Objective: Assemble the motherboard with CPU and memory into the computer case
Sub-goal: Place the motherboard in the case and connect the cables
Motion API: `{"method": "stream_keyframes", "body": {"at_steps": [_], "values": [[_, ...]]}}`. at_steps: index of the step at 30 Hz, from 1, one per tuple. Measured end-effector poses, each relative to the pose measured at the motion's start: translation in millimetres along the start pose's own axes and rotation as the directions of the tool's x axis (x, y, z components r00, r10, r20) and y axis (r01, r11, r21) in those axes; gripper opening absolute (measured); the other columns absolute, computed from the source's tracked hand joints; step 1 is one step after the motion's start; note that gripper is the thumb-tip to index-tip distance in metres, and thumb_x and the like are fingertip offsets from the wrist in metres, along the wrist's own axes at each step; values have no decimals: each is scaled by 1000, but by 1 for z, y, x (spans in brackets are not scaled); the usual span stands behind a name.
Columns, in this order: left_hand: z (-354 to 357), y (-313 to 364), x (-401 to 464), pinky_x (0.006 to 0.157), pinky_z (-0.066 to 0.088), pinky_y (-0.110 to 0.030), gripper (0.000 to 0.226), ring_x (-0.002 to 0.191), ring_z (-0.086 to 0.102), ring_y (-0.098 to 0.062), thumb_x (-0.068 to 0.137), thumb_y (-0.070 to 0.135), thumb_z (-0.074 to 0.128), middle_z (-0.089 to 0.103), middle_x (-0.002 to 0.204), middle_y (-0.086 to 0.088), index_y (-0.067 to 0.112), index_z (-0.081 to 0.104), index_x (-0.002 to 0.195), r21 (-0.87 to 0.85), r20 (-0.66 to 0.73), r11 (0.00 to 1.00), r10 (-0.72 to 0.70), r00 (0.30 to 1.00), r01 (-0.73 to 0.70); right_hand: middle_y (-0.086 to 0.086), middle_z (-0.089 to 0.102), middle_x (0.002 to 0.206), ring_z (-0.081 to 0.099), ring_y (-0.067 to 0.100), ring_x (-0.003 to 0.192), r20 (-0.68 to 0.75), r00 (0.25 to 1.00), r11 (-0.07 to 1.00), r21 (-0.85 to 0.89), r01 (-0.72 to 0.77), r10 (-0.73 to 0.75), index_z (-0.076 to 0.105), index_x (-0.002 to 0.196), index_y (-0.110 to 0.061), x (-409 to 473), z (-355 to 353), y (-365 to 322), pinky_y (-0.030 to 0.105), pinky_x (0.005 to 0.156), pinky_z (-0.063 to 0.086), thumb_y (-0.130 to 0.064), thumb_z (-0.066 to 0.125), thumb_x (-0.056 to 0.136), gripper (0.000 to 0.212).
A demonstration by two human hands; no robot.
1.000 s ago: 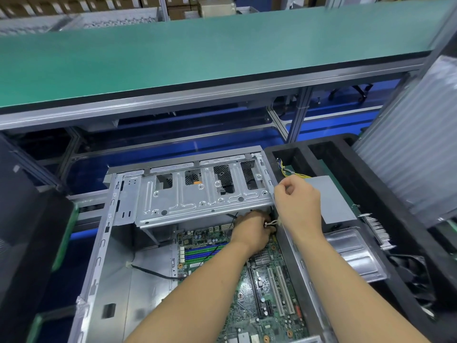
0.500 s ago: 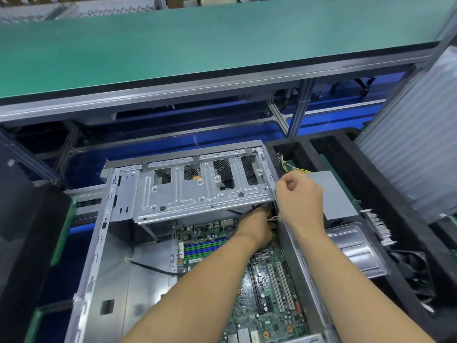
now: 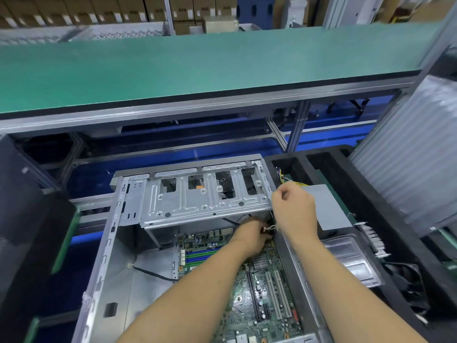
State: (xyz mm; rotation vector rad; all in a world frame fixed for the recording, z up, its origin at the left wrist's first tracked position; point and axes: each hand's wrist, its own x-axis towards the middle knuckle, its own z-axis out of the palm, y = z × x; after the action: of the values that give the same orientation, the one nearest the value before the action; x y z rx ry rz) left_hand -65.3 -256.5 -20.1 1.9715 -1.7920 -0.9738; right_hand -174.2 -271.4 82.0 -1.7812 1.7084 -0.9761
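From the head view, the computer case (image 3: 118,258) lies open on its side, and everything else is placed from it; the motherboard (image 3: 257,293) sits flat on the case floor, toward the right wall, with its blue and green memory slots (image 3: 200,254) at the board's far left corner and a small silver heatsink (image 3: 259,257) just past the long expansion slots (image 3: 277,295); the perforated drive cage (image 3: 205,196) spans the far end of the case, overhanging the board's far edge.

The left hand (image 3: 249,237) reaches under the cage's near lip at the case's far right corner, fingers curled and pinching a small bundle of cables bound by a white tie (image 3: 269,229); the fingertips themselves are partly hidden. The right hand (image 3: 294,209) hovers over the right wall of the case, closed into a loose fist, thumb and forefinger pinching the yellow wire bundle (image 3: 286,180) that trails away toward the right; a thin black cable (image 3: 150,273) crosses the bare case floor left of the board.

Just right of the case stands a black foam tray (image 3: 371,194), holding a grey power supply (image 3: 326,206) and, nearer, a silver metal panel (image 3: 351,263); beyond the case runs a long green conveyor belt (image 3: 197,65).
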Motion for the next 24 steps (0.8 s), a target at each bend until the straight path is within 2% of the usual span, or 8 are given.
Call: {"method": "stream_keyframes", "body": {"at_steps": [4, 8, 10, 12, 15, 18, 20, 24], "values": [[-34, -4, -32, 97, 48, -31, 32, 108, 63, -20, 98, 25, 55, 66, 128, -2, 18, 66, 128, -29, 31, 998, 60, 998, -59, 2, 61, 65, 58, 24, 66, 2, 1000, 1000, -9, -8, 8, 59, 77, -19, 1, -1, 1, 44, 61, 54, -20, 53, 92, 16], [-95, -15, -74, 95, 52, -28, 31, 100, 68, -8, 94, 37, 64, 73, 114, 2, 16, 74, 114, -236, 466, 970, 67, 882, 51, 3, 62, 67, 59, 26, 67, 21, 1000, 999, -32, 3, -3, 57, 77, -19, 1, -2, 0, 41, 58, 52, -20, 51, 92, 17], [-114, -26, -87, 71, 54, -23, 34, 69, 67, -7, 91, 45, 65, 75, 78, 3, 14, 76, 81, -161, 390, 984, -11, 921, 80, 4, 62, 69, 59, 27, 67, 16, 999, 994, -93, 49, -48, 56, 79, -18, -1, -1, -2, 36, 54, 47, -19, 50, 94, 16], [-119, -40, -97, 52, 39, -28, 51, 48, 44, -15, 85, 52, 69, 51, 52, 3, 12, 55, 56, 206, 257, 973, -157, 953, 105, 6, 61, 71, 57, 29, 66, 15, 989, 962, -229, 147, -147, 54, 81, -13, -2, -2, -4, 33, 52, 42, -18, 50, 95, 16], [-106, -59, -116, 70, 51, -35, 45, 76, 55, -20, 79, 52, 75, 55, 82, 0, 13, 54, 86, 451, 139, 858, -340, 930, 246, 5, 51, 63, 49, 29, 61, 84, 927, 815, -453, 361, -364, 46, 72, -11, -11, -4, -14, 32, 53, 34, -15, 55, 92, 23], [-97, -70, -126, 87, 52, -39, 42, 101, 58, -24, 80, 41, 77, 60, 112, -3, 18, 57, 109, 462, 3, 853, -275, 962, 242, -1, 38, 60, 42, 26, 56, 217, 797, 614, -535, 580, -563, 39, 66, -15, -29, -2, -30, 34, 56, 32, -13, 62, 83, 28], [-98, -69, -126, 85, 53, -38, 29, 102, 59, -25, 84, 35, 75, 63, 114, -4, 21, 62, 106, 475, -95, 849, -213, 972, 232, -2, 49, 66, 54, 25, 63, 315, 786, 648, -446, 617, -532, 46, 72, -15, -48, 12, -35, 36, 57, 43, -19, 55, 89, 19], [-90, -67, -126, 85, 53, -38, 23, 106, 59, -25, 89, 40, 68, 64, 112, -2, 25, 68, 106, 554, -53, 816, -161, 985, 163, 1, 62, 77, 59, 26, 70, 463, 808, 825, -242, 511, -364, 54, 86, -17, -88, 45, -36, 36, 62, 52, -27, 49, 96, 15]]}}
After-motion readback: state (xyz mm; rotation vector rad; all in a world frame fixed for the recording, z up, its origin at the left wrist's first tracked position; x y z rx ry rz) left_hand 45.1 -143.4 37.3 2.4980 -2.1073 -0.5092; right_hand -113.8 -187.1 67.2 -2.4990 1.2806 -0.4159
